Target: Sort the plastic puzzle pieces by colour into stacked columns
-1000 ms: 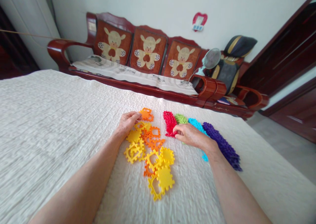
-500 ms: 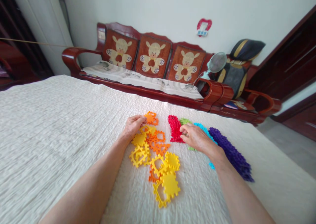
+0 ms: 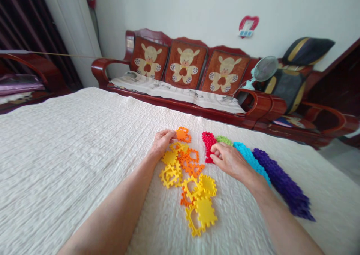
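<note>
My left hand [image 3: 163, 140] pinches the near-left edge of an orange interlocking puzzle tile [image 3: 182, 135] with notched edges. Close below it lie loose orange tiles [image 3: 193, 169] and yellow tiles [image 3: 170, 158], some solid and some with cut-out middles. More yellow tiles [image 3: 206, 210] overlap nearer to me. On the other side, my right hand [image 3: 227, 158] has its fingers curled against a row of red tiles [image 3: 208, 142] standing packed together. The hand partly hides the red row and a green row [image 3: 224, 140] behind it.
Right of my right hand, a light-blue row [image 3: 250, 158] and a long purple row [image 3: 284, 183] of tiles lie on the white quilted cover [image 3: 84, 153]. Beyond its far edge stands a wooden sofa [image 3: 180, 103] with bear-pattern cushions and a small fan [image 3: 264, 69].
The view has swung left, so everything appears farther right. Both hands stay at nearly the same places beside the orange tile and the red row.
</note>
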A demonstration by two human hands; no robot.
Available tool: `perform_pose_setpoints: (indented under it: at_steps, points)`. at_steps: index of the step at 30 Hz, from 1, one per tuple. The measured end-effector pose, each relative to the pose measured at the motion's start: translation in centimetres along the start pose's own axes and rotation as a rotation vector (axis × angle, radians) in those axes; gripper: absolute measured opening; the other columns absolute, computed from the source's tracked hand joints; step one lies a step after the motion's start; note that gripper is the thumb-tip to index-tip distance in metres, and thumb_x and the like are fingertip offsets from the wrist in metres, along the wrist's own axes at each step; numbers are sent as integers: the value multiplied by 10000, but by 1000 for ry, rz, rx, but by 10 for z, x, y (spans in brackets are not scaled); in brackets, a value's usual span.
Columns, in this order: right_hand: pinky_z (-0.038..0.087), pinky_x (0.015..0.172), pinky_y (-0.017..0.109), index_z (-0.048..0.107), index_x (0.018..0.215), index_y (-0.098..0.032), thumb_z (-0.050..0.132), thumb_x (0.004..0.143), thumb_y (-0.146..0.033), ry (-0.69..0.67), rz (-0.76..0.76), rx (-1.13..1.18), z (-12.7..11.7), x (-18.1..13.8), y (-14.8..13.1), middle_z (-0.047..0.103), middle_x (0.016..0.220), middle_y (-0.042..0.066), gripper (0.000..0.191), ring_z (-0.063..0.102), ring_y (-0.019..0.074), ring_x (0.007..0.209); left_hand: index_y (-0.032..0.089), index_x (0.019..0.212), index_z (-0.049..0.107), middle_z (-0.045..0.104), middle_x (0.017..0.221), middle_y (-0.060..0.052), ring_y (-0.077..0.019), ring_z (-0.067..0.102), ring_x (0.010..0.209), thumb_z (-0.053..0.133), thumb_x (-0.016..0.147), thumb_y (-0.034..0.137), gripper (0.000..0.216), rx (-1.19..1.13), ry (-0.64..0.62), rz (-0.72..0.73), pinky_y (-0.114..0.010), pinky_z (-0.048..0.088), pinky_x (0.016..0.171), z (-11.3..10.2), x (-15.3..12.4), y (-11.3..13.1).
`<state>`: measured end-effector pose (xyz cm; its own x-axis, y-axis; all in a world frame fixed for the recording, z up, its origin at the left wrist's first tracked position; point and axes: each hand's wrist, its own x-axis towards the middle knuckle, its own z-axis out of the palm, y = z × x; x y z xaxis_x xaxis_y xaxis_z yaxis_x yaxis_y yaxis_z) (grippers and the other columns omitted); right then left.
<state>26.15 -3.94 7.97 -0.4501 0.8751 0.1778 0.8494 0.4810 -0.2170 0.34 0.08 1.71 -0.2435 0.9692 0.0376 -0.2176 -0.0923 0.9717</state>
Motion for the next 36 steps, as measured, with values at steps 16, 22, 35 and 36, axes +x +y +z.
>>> perform_pose_setpoints:
  at_steps: [16,22,35,36]
  points:
    - [266,1145,566,175,1517,-307,843,527,-398,-314,-73,255,20,-111,-42,44,1611,92,1198,85,374,1465,171,764,690,733,849,-69,-219,660,925,622,657,417,276,-123,272,43,-297,498,770,-4,9,-2]
    - [234,1155,571,197,1508,-248,757,657,-433,-234,-129,258,51,-93,-62,60,1610,100,1035,62,353,1470,175,936,718,712,1110,-103,-249,614,1113,579,690,328,321,-71,191,45,-376,454,944,-7,13,-5]
    - [320,1127,554,359,1410,-181,681,740,-354,167,-209,323,78,-40,-89,301,1522,155,762,272,344,1411,144,953,705,707,1117,-140,-241,638,1087,603,696,322,329,-231,118,-64,-369,443,961,-14,16,0]
    - [328,1122,553,369,1400,-181,679,741,-355,190,-227,333,77,-38,-91,324,1509,156,749,288,344,1402,144,949,703,710,1107,-139,-236,641,1080,607,695,317,323,-249,118,-65,-362,443,962,-15,17,0]
